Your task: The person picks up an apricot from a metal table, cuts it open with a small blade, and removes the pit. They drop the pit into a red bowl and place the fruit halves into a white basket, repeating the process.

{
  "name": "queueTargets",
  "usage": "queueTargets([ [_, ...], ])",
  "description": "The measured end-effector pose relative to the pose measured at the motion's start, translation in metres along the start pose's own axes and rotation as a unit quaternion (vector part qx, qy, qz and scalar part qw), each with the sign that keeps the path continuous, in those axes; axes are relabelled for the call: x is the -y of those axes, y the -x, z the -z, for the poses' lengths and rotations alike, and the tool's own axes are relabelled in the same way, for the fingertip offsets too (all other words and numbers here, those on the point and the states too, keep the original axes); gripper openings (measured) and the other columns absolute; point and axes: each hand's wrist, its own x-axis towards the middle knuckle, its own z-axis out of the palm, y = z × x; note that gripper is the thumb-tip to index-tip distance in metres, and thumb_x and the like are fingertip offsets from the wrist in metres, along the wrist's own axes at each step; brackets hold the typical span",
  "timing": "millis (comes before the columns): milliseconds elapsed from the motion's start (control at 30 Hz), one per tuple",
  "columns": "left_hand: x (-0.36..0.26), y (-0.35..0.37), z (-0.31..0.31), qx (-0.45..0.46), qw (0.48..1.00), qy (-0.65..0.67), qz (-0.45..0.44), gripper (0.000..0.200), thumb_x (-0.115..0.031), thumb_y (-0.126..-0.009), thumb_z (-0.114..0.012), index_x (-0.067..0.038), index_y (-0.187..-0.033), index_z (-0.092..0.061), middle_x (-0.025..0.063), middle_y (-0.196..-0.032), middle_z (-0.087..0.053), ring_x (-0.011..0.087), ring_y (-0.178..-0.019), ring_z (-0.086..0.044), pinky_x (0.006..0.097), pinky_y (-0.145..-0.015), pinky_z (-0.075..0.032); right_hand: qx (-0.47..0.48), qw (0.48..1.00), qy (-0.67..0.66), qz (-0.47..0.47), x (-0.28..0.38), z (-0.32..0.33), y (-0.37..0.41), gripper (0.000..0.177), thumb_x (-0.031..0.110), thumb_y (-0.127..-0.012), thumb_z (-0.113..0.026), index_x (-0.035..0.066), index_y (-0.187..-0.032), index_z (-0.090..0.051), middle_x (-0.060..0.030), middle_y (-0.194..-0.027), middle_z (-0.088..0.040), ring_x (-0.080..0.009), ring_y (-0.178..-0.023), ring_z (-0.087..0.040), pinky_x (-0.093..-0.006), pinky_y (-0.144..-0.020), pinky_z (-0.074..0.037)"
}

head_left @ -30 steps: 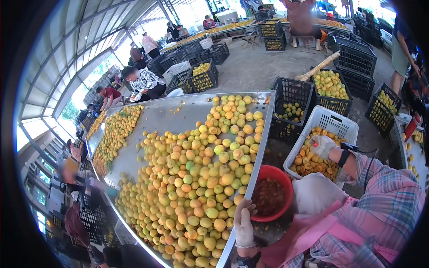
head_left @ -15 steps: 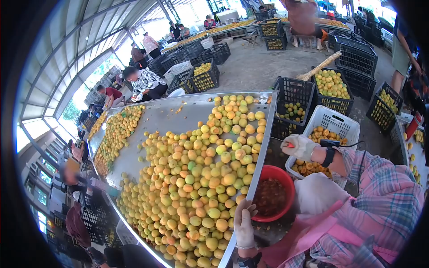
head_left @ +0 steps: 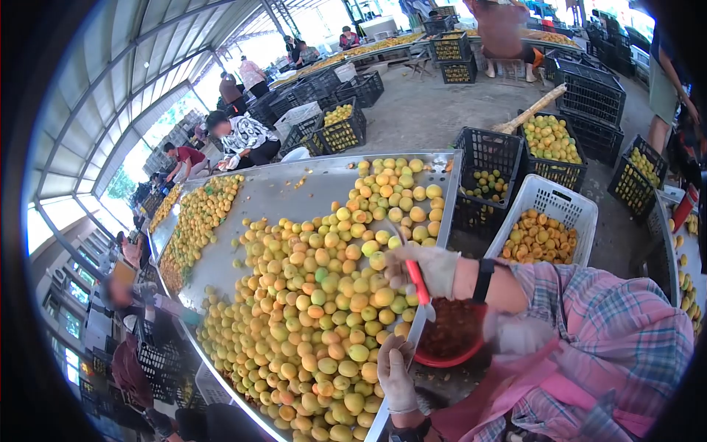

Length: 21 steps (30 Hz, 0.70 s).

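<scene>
My right hand, in a white glove with a dark band at the wrist, is closed around a red-handled knife. Its thin blade points up over the fruit, and a pale metal end sticks out below. Also gloved, my left hand rests at the near rim of the metal sorting table, its fingers bent but apart, beside the heap of yellow-orange apricots. Beneath my right hand sits a red bowl of brownish pieces. Halved apricots lie in a white crate to the right.
Black crates with whole apricots stand beyond the table's right end, a straw broom across one. A co-worker in a patterned shirt sits at the far side; another person is at the left edge. Pink cloth covers my lap.
My right hand has moved left with the knife, from over the white crate to above the red bowl by the table rim. My left hand has shifted slightly left.
</scene>
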Motion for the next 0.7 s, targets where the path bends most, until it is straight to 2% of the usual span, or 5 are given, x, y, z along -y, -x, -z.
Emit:
queueTargets([
  [67, 0.001, 0.0, 0.001, -0.003, 1.0, 0.007, 0.004, 0.043, -0.026, -0.102, -0.045, 0.003, -0.134, -0.045, 0.0176, -0.124, -0.057, 0.0235, -0.104, -0.06, 0.0347, -0.09, -0.049, -0.043, 0.988, -0.1, -0.105, -0.021, 0.013, 0.001, 0.032, 0.032, -0.096, -0.054, 0.002, -0.104, -0.059, -0.0117, -0.093, -0.065, -0.0211, -0.079, -0.065, -0.0291, -0.056, -0.051],
  [267, 0.0, 0.002, 0.003, -0.006, 1.0, 0.002, 0.017, 0.043, -0.024, -0.101, -0.046, 0.004, -0.134, -0.045, 0.0177, -0.124, -0.057, 0.0239, -0.105, -0.061, 0.0351, -0.092, -0.05, -0.116, 0.961, -0.218, -0.122, -0.033, 0.064, -0.005, 0.031, 0.031, -0.097, -0.054, 0.0, -0.102, -0.057, -0.0122, -0.09, -0.063, -0.0243, -0.074, -0.066, -0.0346, -0.053, -0.056],
  [600, 0.003, -0.002, 0.002, -0.01, 0.999, -0.028, 0.018, 0.041, -0.022, -0.101, -0.045, 0.005, -0.133, -0.045, 0.0182, -0.124, -0.057, 0.0244, -0.105, -0.06, 0.0362, -0.093, -0.05, -0.092, 0.973, -0.153, -0.146, -0.064, 0.093, -0.017, 0.025, 0.028, -0.093, -0.06, 0.002, -0.095, -0.06, -0.0097, -0.077, -0.063, -0.0224, -0.067, -0.063, -0.0345, -0.05, -0.052],
  [667, 0.0, -0.001, 0.0, -0.022, 1.0, -0.001, 0.022, 0.037, -0.013, -0.1, -0.045, 0.006, -0.131, -0.046, 0.0183, -0.124, -0.057, 0.0238, -0.104, -0.061, 0.0336, -0.092, -0.05, -0.125, 0.971, -0.144, -0.145, -0.066, 0.089, -0.015, 0.022, 0.024, -0.091, -0.062, 0.003, -0.093, -0.061, -0.0096, -0.076, -0.063, -0.0227, -0.063, -0.062, -0.0339, -0.05, -0.051],
  [700, -0.001, -0.001, -0.001, -0.021, 1.0, -0.001, 0.022, 0.037, -0.013, -0.1, -0.045, 0.006, -0.131, -0.046, 0.0183, -0.124, -0.057, 0.0238, -0.104, -0.061, 0.0336, -0.092, -0.05, -0.138, 0.98, -0.067, -0.126, -0.066, 0.084, -0.012, 0.023, 0.026, -0.091, -0.062, 0.003, -0.095, -0.061, -0.0084, -0.077, -0.063, -0.0209, -0.063, -0.062, -0.0323, -0.05, -0.05],
])
